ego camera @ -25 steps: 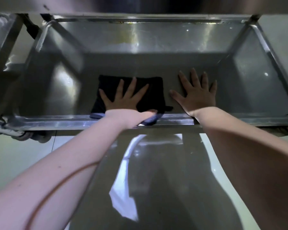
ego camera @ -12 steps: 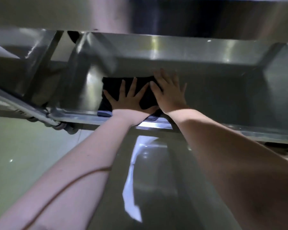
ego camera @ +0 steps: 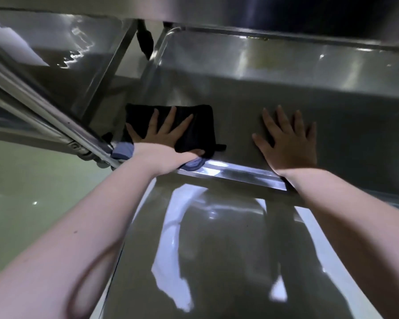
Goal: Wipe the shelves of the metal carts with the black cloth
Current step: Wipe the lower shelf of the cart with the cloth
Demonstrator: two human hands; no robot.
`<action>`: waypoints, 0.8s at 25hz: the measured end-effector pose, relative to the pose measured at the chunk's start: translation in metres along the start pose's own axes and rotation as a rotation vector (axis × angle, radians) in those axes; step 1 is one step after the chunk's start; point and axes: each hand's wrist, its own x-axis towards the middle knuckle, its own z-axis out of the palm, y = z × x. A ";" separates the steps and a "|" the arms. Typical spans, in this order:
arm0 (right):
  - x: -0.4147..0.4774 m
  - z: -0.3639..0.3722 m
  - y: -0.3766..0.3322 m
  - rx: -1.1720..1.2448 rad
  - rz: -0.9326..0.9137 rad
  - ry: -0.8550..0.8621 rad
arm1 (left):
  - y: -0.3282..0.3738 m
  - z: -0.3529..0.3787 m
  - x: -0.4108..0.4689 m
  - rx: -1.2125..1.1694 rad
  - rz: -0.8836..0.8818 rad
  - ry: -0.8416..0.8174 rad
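A folded black cloth with a blue-grey edge lies on the lower shelf of a metal cart, in its near left corner. My left hand presses flat on the cloth with fingers spread. My right hand rests flat on the bare shelf to the right of the cloth, fingers spread, apart from the cloth. Both forearms reach in over the shelf's near rim.
The cart's upper shelf hangs low over the hands. A second metal cart stands to the left, its frame bars slanting close to the cloth. A glossy floor lies below and in front of the cart.
My right hand has slid from beside my left hand, at the cloth's right edge, out to the right onto bare shelf. The left hand stays on the cloth. The view has shifted.
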 end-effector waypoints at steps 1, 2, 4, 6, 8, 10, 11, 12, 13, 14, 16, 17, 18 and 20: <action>0.000 0.000 0.000 -0.022 0.002 -0.002 | 0.003 0.003 0.003 0.021 0.012 0.009; 0.000 0.000 0.000 -0.038 0.007 -0.008 | 0.007 0.006 0.008 0.041 0.031 0.031; -0.001 0.000 -0.002 -0.063 0.002 -0.010 | 0.014 0.009 0.027 0.070 0.076 0.106; -0.003 -0.002 -0.003 -0.080 -0.015 -0.009 | 0.025 0.003 0.062 0.058 0.106 0.146; -0.004 -0.004 -0.003 -0.089 -0.024 -0.012 | 0.039 -0.011 0.105 0.044 0.095 0.130; -0.004 -0.005 -0.003 -0.087 -0.017 -0.013 | 0.054 -0.026 0.143 0.044 0.077 0.061; -0.004 -0.005 -0.003 -0.078 -0.017 -0.016 | 0.059 -0.031 0.157 0.047 0.069 0.025; -0.004 -0.006 -0.003 -0.064 -0.015 -0.021 | 0.063 -0.035 0.165 0.053 0.067 -0.001; -0.004 -0.007 -0.002 -0.053 -0.011 -0.026 | 0.066 -0.038 0.168 0.060 0.071 -0.016; -0.005 -0.007 -0.002 -0.050 -0.005 -0.030 | 0.067 -0.038 0.163 0.062 0.084 -0.022; -0.005 -0.006 -0.002 -0.060 -0.002 -0.023 | 0.057 -0.033 0.138 0.049 0.122 -0.014; -0.005 -0.005 -0.002 -0.062 -0.005 -0.018 | 0.049 -0.027 0.117 0.042 0.139 -0.007; -0.004 -0.004 -0.001 -0.059 -0.009 -0.011 | 0.039 -0.018 0.093 0.043 0.153 0.009; -0.004 -0.003 -0.001 -0.045 -0.010 0.001 | 0.020 0.000 0.039 0.056 0.153 0.043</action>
